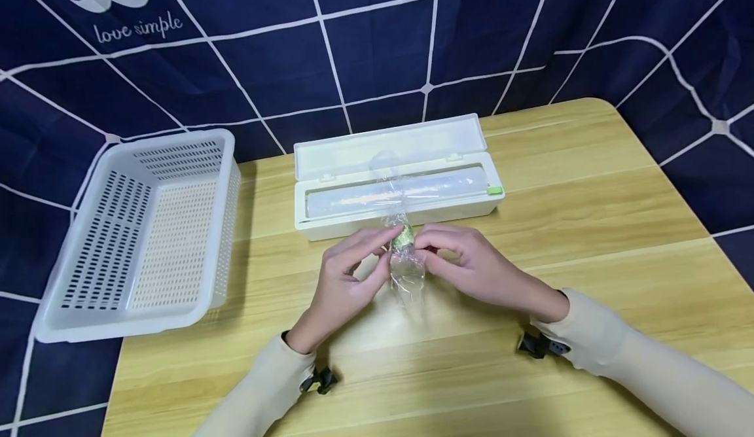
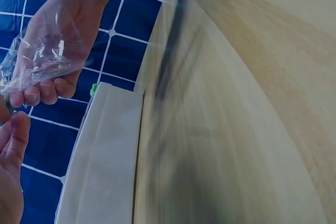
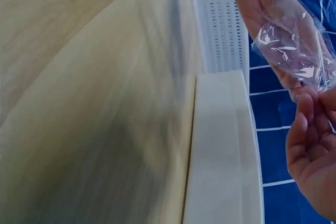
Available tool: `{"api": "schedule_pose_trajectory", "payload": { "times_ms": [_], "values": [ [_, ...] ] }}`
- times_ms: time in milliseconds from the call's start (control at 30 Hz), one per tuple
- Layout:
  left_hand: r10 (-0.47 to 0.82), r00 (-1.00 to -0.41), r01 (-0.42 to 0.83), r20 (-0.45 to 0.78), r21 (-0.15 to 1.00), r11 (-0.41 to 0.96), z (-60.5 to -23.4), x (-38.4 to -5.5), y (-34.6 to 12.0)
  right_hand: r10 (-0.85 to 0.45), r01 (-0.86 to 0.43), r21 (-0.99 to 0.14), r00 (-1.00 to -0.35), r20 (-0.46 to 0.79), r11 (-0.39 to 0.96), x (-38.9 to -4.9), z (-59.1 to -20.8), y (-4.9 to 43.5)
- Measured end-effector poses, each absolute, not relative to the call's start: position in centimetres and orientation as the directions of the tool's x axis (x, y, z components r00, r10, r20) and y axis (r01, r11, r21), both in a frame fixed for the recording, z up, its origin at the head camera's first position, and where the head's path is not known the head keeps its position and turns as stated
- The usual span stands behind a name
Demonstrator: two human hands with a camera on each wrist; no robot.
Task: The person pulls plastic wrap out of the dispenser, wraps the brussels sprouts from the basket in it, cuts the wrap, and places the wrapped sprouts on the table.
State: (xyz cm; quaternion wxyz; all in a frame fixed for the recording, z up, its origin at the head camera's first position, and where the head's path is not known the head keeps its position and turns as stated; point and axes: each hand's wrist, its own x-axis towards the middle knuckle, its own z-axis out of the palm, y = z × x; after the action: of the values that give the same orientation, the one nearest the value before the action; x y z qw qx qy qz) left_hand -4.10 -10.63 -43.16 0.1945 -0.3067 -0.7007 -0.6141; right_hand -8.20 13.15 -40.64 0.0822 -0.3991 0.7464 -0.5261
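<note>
Between my two hands is a small green thing (image 1: pixel 404 235) wrapped in clear cling film (image 1: pixel 408 277); its kind is hidden by fingers and film. My left hand (image 1: pixel 353 270) pinches it from the left, the index finger lying over its top. From the right, my right hand (image 1: pixel 462 257) pinches the wrapped thing with thumb and fingertips. Loose film hangs below it toward me, and a crumpled strip runs up over the roll. Just behind stands a white cling film box (image 1: pixel 400 218), lid raised, with a roll of film (image 1: pixel 347 198) inside.
A white slatted plastic basket (image 1: pixel 220 227) stands at the left of the wooden table (image 1: pixel 589 208). A small green slider (image 1: pixel 494 190) sits at the box's right end. Dark blue cloth with white lines (image 1: pixel 377 51) hangs behind the table.
</note>
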Motion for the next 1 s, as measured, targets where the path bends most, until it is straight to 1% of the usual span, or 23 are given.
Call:
{"api": "schedule_pose_trajectory", "payload": {
  "times_ms": [100, 300, 500, 600, 700, 800, 1000],
  "values": [
    [0.192, -0.725, 0.680, 0.661, 0.732, 0.047, -43.07, -4.09, -10.52, -0.670, -0.561, -0.822, -0.649, 0.362, 0.100, -8.35, -40.91, 13.18],
    [0.179, -0.707, 0.703, 0.684, 0.706, 0.081, -42.82, -3.97, -10.36, -0.635, -0.647, -0.761, -0.608, 0.476, 0.049, -8.61, -41.14, 12.95],
    [0.182, -0.701, 0.709, 0.690, 0.701, 0.075, -42.77, -3.95, -10.24, -0.607, -0.768, -0.633, -0.548, 0.575, 0.095, -8.98, -40.82, 13.05],
    [0.185, -0.692, 0.719, 0.698, 0.687, 0.101, -42.77, -3.95, -10.19, -0.601, -0.797, -0.592, -0.532, 0.596, 0.118, -9.12, -40.76, 13.11],
    [0.189, -0.689, 0.724, 0.700, 0.680, 0.117, -42.83, -3.93, -10.18, -0.600, -0.803, -0.582, -0.530, 0.599, 0.127, -9.17, -40.77, 13.15],
    [0.202, -0.691, 0.720, 0.695, 0.687, 0.098, -42.87, -3.85, -10.17, -0.602, -0.802, -0.580, -0.536, 0.592, 0.144, -9.10, -40.85, 13.22],
    [0.213, -0.693, 0.717, 0.689, 0.690, 0.099, -42.85, -3.73, -10.28, -0.616, -0.756, -0.631, -0.583, 0.530, 0.173, -8.70, -41.04, 13.35]
  ]
}}
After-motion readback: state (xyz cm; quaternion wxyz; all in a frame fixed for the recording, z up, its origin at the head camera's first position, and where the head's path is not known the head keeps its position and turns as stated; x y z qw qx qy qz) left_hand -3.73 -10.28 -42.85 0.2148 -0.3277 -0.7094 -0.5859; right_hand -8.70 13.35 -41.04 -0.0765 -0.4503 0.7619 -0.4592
